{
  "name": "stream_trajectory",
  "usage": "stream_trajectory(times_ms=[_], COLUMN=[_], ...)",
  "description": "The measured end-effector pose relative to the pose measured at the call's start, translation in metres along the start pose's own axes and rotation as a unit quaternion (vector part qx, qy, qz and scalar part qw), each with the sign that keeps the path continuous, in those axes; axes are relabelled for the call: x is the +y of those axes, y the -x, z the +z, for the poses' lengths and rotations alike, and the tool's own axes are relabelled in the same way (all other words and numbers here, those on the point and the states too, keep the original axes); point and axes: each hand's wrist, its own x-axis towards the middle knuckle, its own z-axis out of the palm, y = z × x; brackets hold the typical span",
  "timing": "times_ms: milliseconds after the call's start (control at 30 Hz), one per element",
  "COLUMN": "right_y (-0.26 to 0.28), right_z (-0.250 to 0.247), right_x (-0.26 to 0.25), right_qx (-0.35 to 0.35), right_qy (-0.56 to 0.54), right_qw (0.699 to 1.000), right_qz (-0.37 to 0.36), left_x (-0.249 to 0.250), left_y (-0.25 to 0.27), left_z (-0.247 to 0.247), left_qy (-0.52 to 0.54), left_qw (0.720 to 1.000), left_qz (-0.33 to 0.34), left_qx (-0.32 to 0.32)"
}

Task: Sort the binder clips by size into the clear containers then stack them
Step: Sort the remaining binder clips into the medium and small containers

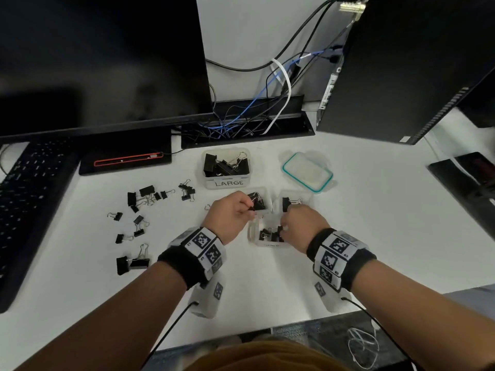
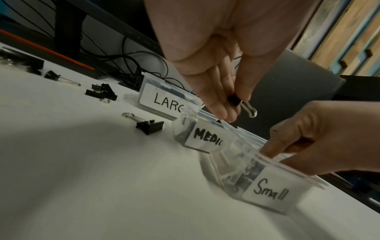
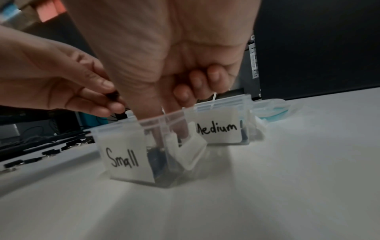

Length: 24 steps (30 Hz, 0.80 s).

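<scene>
Our left hand (image 2: 207,78) pinched a small binder clip (image 2: 234,99) above the Small container (image 2: 271,193); our right hand (image 3: 174,68), fingers curled, reached inside, contents untellable.

black wristbands (image 1: 179,266) | white tag-marked blocks (image 1: 205,243) | black cables (image 1: 171,332) | possibly mustard top (image 1: 267,356)

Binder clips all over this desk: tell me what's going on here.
A person is sorting black binder clips by size into small clear plastic containers. The left hand pinches a small black binder clip above the containers. The right hand reaches its fingers into the clear container labelled Small; whether it grips anything there is hidden. The container labelled LARGE and two labelled Medium already hold clips. More loose clips lie on the white desk, and nothing is stacked yet.
</scene>
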Motion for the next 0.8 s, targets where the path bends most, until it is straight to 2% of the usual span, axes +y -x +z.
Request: stream_trajectory(times_ms=[67,167,233,333,533,800], right_y=[0.001,0.003,0.004,0.001,-0.003,-0.003], right_z=[-0.003,-0.010,-0.013,-0.013,-0.014,-0.012], right_x=[0.003,0.010,0.016,0.020,0.019,0.017], right_qx=[0.001,0.045,0.060,0.045,0.034,0.035], right_qy=[-0.014,-0.071,-0.103,-0.122,-0.143,-0.155], right_qw=[1.000,0.996,0.992,0.991,0.989,0.987], right_qz=[-0.019,-0.033,-0.030,-0.021,-0.007,-0.001], left_x=[-0.002,-0.003,-0.004,-0.006,-0.002,0.002], left_y=[0.002,0.006,0.006,0.002,0.001,-0.001], left_z=[0.003,0.010,0.017,0.027,0.033,0.034], left_qy=[0.007,-0.001,-0.046,-0.112,-0.274,-0.310], left_qw=[1.000,0.999,0.997,0.988,0.957,0.949], left_qz=[0.008,0.039,0.067,0.103,0.091,0.030], left_qx=[0.004,0.002,-0.007,-0.020,-0.026,-0.054])
